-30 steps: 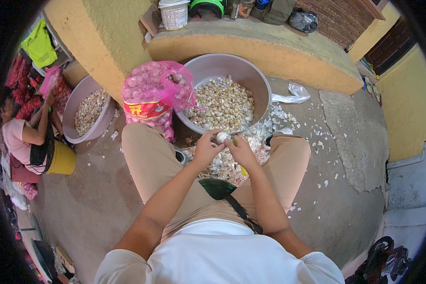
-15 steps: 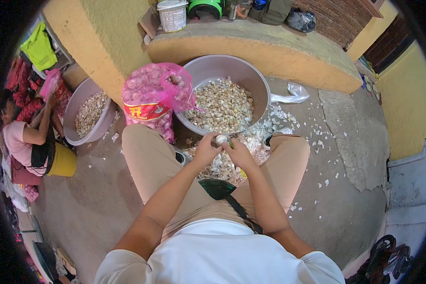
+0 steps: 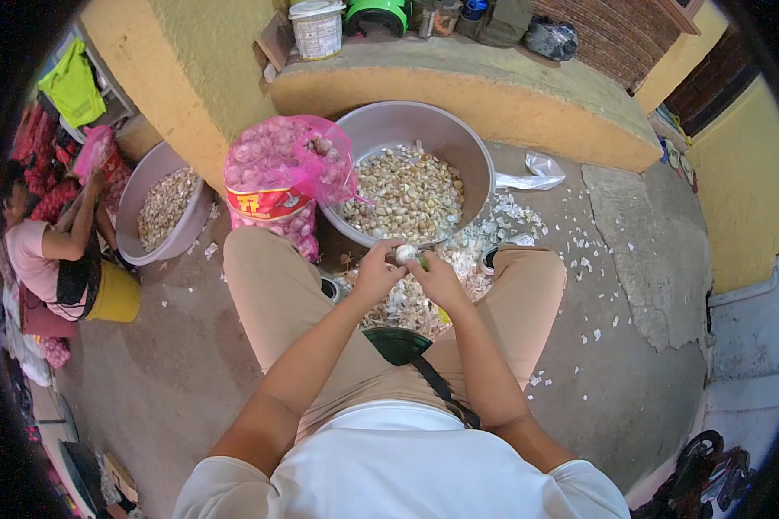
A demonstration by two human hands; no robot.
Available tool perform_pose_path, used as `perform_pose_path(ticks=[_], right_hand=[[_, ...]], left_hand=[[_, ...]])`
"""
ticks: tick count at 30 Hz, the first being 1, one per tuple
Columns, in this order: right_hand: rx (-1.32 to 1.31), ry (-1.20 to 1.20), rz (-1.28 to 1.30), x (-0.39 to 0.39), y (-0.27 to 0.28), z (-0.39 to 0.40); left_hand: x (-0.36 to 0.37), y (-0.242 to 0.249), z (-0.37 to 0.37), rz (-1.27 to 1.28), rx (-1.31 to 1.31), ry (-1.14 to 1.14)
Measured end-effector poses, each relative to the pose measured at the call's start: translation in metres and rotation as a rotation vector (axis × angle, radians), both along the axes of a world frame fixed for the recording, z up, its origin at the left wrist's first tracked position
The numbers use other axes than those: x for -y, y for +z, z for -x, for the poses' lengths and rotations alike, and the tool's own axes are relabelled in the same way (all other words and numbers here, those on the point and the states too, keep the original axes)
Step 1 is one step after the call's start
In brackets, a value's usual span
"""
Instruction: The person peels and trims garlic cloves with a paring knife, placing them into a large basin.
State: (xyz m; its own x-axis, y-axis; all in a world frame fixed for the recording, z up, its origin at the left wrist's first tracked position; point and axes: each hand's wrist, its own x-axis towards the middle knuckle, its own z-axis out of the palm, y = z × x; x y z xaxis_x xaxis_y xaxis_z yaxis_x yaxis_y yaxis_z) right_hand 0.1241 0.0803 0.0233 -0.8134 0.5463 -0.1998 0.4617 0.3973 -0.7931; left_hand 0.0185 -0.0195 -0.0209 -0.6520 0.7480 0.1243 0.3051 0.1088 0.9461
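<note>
My left hand (image 3: 377, 275) is closed around a whitish garlic bulb (image 3: 404, 253) at the near rim of a large grey basin (image 3: 490, 173). My right hand (image 3: 436, 283) presses close to the bulb from the other side. A small green thing (image 3: 423, 262) shows between its thumb and fingers; its kind is too small to tell. Loose garlic cloves (image 3: 411, 192) fill the basin's bottom. Under both hands, between my feet, lies a heap of papery garlic skins (image 3: 407, 304).
Left of the basin stands a pink mesh sack of garlic bulbs (image 3: 268, 156). Further left, a person (image 3: 48, 246) sits by a yellow bucket (image 3: 114, 292) and a second basin (image 3: 130, 195) of cloves. A concrete ledge (image 3: 459, 73) runs behind. Skin scraps dot the floor at right.
Almost nothing differs. Both hands stay at the same spot with the garlic bulb, with only a slight shift of the fingers.
</note>
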Motion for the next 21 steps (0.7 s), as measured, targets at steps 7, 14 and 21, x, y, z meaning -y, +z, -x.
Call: perform_pose_path(ticks=[7, 14, 21], right_hand=[[-0.039, -0.020, -0.045, -0.001, 0.001, 0.003], [-0.051, -0.052, -0.018, -0.004, 0.000, 0.005], [-0.026, -0.073, 0.041, -0.005, 0.005, 0.005]], left_hand=[[-0.001, 0.008, 0.000, -0.040, -0.004, 0.009], [-0.002, 0.020, -0.001, -0.015, -0.033, 0.047], [-0.004, 0.018, 0.001, -0.030, -0.071, 0.055]])
